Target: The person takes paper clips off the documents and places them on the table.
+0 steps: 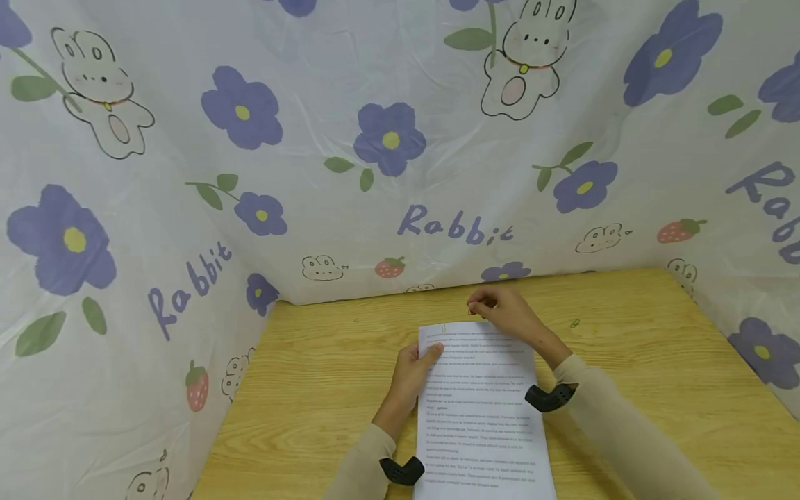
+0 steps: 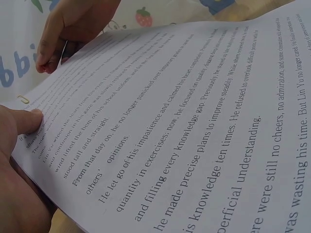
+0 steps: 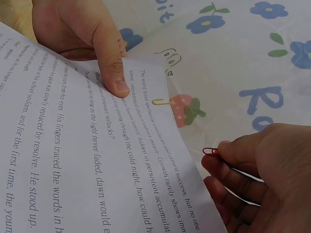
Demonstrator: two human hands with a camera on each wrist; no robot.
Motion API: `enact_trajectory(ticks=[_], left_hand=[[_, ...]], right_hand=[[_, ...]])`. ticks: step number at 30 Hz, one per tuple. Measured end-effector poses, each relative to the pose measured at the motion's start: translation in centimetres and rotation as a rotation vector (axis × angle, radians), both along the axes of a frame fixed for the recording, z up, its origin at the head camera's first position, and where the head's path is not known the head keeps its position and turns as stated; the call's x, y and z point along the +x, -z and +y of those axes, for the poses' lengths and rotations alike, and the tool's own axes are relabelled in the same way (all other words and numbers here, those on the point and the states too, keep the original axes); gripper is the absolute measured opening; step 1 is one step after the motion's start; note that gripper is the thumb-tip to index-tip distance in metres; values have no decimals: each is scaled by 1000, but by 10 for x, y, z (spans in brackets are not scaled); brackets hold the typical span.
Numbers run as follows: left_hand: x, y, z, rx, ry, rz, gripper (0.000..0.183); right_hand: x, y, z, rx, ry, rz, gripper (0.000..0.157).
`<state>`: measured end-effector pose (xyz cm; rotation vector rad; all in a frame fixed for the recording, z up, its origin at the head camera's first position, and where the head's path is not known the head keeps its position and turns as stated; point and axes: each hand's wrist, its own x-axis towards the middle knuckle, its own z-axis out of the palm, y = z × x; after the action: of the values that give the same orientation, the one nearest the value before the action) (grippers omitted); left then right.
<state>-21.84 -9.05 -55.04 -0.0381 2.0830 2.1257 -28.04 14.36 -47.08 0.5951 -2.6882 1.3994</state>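
Observation:
A stack of printed paper (image 1: 478,403) is held at its upper left edge by my left hand (image 1: 412,375), the thumb on top and the other fingers underneath. One yellow paper clip (image 3: 163,101) sits on the top edge of the sheets, near the left thumb. Between thumb and index finger, my right hand (image 3: 262,170) pinches a red paper clip (image 3: 210,151). That clip is just beyond the top edge of the paper, apart from it. In the left wrist view the right hand (image 2: 73,29) appears behind the far edge of the page.
A loose greenish paper clip (image 1: 575,323) lies on the wooden table (image 1: 325,389) to the right of the paper. Behind and at both sides hangs a white curtain (image 1: 312,208) printed with flowers and rabbits. Each wrist wears a black band (image 1: 403,471).

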Motion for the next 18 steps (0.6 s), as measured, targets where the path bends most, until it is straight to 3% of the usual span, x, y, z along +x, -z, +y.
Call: enact_trajectory(ticks=[18], left_hand=[[0,2,-8,25,15,8,39]], right_hand=[[0,-8,32,32,43,19,20]])
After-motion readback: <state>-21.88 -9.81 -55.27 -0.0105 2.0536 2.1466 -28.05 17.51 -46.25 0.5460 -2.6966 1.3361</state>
